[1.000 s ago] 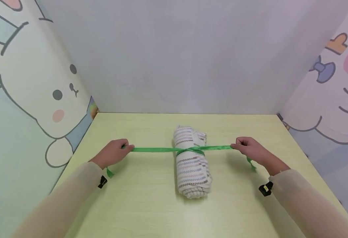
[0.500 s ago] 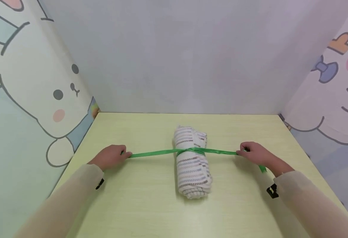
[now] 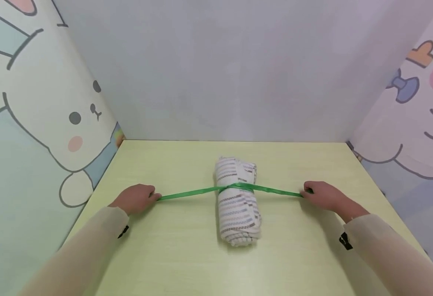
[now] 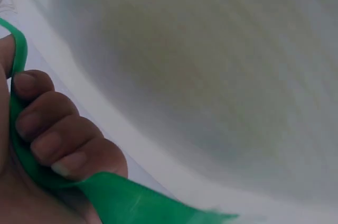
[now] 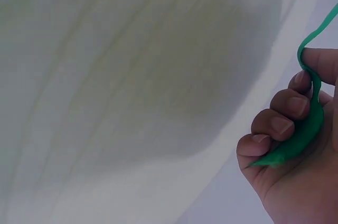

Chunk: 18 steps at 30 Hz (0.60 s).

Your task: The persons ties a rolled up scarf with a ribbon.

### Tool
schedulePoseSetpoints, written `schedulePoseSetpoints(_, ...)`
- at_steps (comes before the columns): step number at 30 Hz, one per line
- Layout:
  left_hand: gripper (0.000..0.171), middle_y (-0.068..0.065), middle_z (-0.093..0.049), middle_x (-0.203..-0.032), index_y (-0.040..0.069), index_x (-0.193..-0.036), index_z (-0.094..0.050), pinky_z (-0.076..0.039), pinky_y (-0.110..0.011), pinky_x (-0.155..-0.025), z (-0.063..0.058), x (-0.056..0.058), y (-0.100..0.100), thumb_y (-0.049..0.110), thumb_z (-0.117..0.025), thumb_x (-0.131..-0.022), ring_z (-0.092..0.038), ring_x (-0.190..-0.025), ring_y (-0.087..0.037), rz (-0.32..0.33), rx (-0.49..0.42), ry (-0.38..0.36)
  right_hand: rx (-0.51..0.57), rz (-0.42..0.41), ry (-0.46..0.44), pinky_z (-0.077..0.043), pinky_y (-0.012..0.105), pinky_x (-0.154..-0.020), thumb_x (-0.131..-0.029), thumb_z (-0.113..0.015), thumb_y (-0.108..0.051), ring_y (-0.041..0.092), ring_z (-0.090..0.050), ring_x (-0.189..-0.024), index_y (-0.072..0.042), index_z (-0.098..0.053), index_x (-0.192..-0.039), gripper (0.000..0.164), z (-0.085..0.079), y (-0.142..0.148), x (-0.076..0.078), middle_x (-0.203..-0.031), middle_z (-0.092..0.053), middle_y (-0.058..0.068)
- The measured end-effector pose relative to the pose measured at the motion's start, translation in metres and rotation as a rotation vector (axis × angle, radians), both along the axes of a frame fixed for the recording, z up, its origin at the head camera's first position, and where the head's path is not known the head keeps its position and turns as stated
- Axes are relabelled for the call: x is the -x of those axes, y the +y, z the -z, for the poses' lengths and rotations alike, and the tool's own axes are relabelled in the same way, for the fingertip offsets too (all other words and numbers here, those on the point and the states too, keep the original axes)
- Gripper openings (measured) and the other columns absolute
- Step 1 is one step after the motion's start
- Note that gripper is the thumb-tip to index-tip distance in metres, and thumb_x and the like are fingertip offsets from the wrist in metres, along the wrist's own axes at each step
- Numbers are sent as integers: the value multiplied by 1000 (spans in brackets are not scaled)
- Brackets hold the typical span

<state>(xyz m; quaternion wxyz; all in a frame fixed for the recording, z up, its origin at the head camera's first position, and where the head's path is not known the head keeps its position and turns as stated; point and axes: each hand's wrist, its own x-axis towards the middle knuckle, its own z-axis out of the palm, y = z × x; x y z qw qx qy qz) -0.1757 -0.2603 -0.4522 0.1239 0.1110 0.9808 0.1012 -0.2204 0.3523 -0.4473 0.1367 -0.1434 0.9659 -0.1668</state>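
Note:
A rolled white cloth (image 3: 238, 213) with striped bands lies lengthwise on the table. Round its middle runs a green ribbon (image 3: 188, 193), crossed on top, its two ends stretched out to either side. My left hand (image 3: 135, 198) grips the left end, and in the left wrist view the ribbon (image 4: 21, 150) passes through the curled fingers with its tail hanging out below. The right end is held by my right hand (image 3: 325, 195). In the right wrist view, the ribbon (image 5: 309, 123) runs between thumb and fingers, its tip lying across the palm.
The pale yellow table (image 3: 187, 263) meets a plain grey wall (image 3: 216, 74) at its back edge. Cartoon-printed panels stand at the left (image 3: 28, 164) and right (image 3: 416, 135). A small black piece (image 3: 345, 241) sits at the right sleeve's cuff.
Both hands have moved lower and slightly farther apart, still gripping the ribbon. Its ends, level before, now slope down from the roll. The hanging tails no longer show in the head view.

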Motion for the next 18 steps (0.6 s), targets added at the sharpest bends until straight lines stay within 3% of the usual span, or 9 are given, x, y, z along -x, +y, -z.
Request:
schedulePoseSetpoints(4, 38, 1, -49, -70, 18, -80, -52, -41, -37, -69, 2, 2, 7, 47, -57, -104, -47, -68, -16, -7, -46, 12, -23, -16, 47, -37, 34, -63, -102, -62, -29, 17, -46, -68, -15, -53, -85, 23, 7, 2, 2, -72, -46, 0)
schedulePoseSetpoints(7, 36, 1, -50, -70, 18, -81, -52, -41, -36, -68, 5, 2, 10, 45, -58, -104, -47, -68, -16, -9, -31, 27, -45, -23, 76, -37, 35, -63, -100, -66, -27, 17, -46, -68, -14, -54, -85, 23, 8, 0, 2, -73, -48, 1)
schedulePoseSetpoints(11, 32, 1, -51, -70, 17, -80, -52, -40, -35, -66, 3, 1, 10, 37, -61, -103, -47, -67, -16, -16, -5, 37, -79, -17, 74, -44, 40, -65, -98, -69, -26, 22, -52, -74, -7, -60, -93, 22, -3, -4, 2, -85, -57, 6)
schedulePoseSetpoints(14, 25, 0, -55, -75, 15, -84, -57, -43, -37, -68, -10, 2, 7, 32, -61, -102, -50, -69, -17, -36, 15, 13, -84, -9, 57, -51, 49, -75, -99, -67, -30, 33, -61, -88, 3, -63, -108, 34, -24, -3, 6, -101, -64, 17)
schedulePoseSetpoints(18, 20, -5, -63, -94, 10, -99, -64, -50, -46, -77, -42, 9, 4, 29, -59, -102, -58, -82, -22, -54, 39, -10, -57, -2, 12, -49, 62, -89, -102, -63, -35, 50, -58, -110, 13, -57, -124, 53, -57, 2, 15, -121, -60, 33)
